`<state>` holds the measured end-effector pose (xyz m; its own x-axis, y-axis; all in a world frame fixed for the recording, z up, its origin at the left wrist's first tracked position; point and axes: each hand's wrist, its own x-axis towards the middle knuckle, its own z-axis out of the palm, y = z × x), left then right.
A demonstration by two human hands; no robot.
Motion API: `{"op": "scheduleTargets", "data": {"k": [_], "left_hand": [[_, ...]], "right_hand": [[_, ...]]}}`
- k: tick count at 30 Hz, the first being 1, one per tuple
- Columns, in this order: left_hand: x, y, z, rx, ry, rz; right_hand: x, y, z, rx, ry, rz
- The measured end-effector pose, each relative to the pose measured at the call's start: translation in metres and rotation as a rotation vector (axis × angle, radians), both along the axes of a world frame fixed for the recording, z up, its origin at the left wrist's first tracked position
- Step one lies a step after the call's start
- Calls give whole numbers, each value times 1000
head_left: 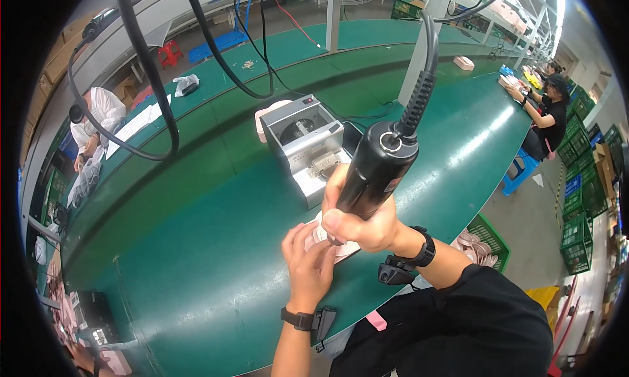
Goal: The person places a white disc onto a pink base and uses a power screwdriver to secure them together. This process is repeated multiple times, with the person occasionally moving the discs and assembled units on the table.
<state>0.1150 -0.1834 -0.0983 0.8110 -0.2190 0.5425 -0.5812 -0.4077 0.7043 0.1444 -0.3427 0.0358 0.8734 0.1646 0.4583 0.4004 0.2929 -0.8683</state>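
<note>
My right hand [377, 231] is wrapped round the lower body of a black electric screwdriver [381, 164], held upright with its cable rising from the top. Its tip is hidden behind my fingers. Beneath it, my left hand [306, 269] grips a pale pink plastic part [316, 236] at the table's near side, the fingers bent over it and close to my right hand. Most of the part is covered by both hands. Just beyond them stands a grey box-shaped screw feeder [303, 148] with an open top and a lit red switch.
A green table [196, 246] curves across the view. Black cables [147, 56] hang at upper left; a pale post [419, 62] rises behind the screwdriver. A green crate [501, 249] of pink parts sits at right. Co-workers sit at far right [553, 112] and far left [98, 118].
</note>
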Motion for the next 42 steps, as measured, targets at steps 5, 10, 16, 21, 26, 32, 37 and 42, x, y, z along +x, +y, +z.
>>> {"op": "scheduleTargets", "data": {"k": [5, 10, 16, 21, 26, 32, 37, 42], "left_hand": [[0, -2, 2, -11, 1, -1], [1, -1, -2, -1, -6, -19], [1, -1, -3, -5, -25, -23], [1, 0, -4, 53, 20, -42], [1, 1, 0, 131, 74, -23], [2, 0, 1, 135, 98, -22], [3, 0, 3, 134, 105, -32], [-1, 2, 6, 133, 144, -49]], "right_hand": [[-2, 1, -6, 37, -9, 8], [-2, 5, -10, 73, -15, 27], [-4, 7, -8, -79, -137, -42], [-8, 7, -6, -22, -75, 4], [1, 1, 0, -17, -149, -91], [7, -11, -12, -28, -99, -61], [9, -14, -19, -68, -56, -88], [11, -11, -26, -88, -60, -114]]}}
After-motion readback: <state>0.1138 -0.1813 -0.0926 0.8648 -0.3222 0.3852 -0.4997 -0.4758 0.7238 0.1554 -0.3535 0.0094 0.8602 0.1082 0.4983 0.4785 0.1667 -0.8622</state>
